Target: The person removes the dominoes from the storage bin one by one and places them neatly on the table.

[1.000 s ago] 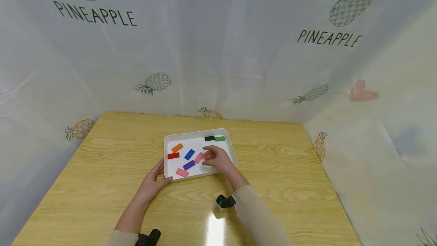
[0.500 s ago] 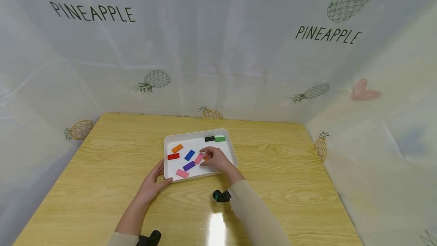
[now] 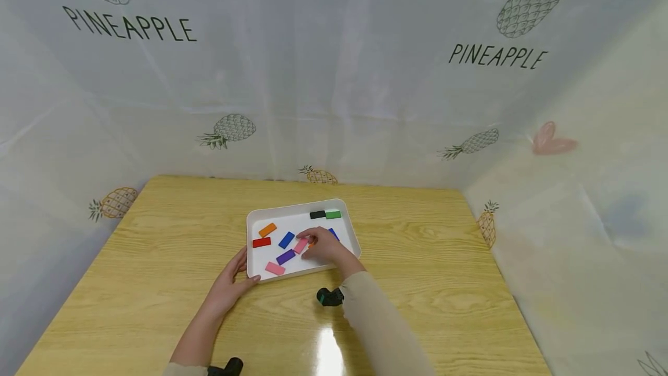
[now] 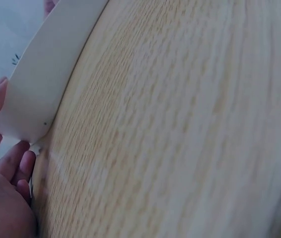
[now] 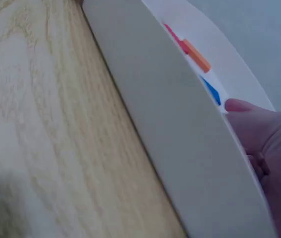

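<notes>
A shallow white tray (image 3: 253, 260) stands on the wooden table with small coloured blocks inside. My left hand (image 3: 223, 292) holds its near left corner, thumb along the front wall and fingers along the left side. In the left wrist view its fingertips (image 4: 12, 157) press at the corner. My right hand (image 3: 327, 246) is over the right half, thumb and index finger apart on either side of a pink block (image 3: 301, 245). An orange block (image 3: 311, 244) shows partly beneath this hand. Close by lie a blue block (image 3: 286, 240) and a purple block (image 3: 286, 257).
Elsewhere in the tray are a second pink block (image 3: 275, 268), a red block (image 3: 262, 242), another orange block (image 3: 268, 230), a black block (image 3: 317, 214) and a green block (image 3: 333, 214). Another blue block (image 3: 333, 234) shows behind the right hand. A pineapple-print sheet (image 3: 355, 103) hangs behind the table.
My right hand has moved left until its fingertips reach around the pink block, uncovering a blue block behind it. The left hand stays at the tray corner. The head view has shifted slightly.
</notes>
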The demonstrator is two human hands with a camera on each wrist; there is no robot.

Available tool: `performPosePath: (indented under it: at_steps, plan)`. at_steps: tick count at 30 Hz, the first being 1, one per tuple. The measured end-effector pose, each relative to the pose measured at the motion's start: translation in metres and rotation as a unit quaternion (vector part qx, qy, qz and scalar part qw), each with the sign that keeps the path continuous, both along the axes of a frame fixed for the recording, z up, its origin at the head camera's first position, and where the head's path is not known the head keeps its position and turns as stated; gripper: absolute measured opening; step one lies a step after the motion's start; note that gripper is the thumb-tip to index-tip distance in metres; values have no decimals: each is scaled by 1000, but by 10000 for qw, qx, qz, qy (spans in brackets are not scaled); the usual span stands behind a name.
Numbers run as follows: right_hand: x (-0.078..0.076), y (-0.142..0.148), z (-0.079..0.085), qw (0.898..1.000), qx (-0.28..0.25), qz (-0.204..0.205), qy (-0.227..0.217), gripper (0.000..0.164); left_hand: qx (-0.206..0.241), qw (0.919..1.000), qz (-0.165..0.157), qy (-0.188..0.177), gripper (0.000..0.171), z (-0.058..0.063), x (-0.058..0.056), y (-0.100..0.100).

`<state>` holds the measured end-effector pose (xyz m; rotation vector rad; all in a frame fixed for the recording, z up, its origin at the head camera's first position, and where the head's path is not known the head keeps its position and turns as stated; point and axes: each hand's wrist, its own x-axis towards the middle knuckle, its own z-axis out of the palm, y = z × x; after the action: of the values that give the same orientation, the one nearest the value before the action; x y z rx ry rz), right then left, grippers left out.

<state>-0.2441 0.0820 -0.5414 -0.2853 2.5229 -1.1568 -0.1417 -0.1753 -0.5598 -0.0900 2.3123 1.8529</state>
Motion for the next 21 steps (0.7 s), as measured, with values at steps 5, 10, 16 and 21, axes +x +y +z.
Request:
performPosePath:
  at_steps: [5, 10, 16, 21]
  plan:
    - [-2, -5, -8, 9990, 426, -60, 127, 40, 118, 9999, -24, 43, 87, -1, 1, 0]
    - [-2, -6, -8, 9988, 491, -70, 45, 30, 101, 9999, -18, -23, 85, -1, 0, 1]
    - [-1, -4, -4, 9991, 415, -49, 43, 21, 69, 10000, -11, 0, 85, 1, 0, 2]
    - [0, -4, -4, 9992, 378, -8, 152, 19, 143, 9999, 30, -47, 85, 2, 1, 3]
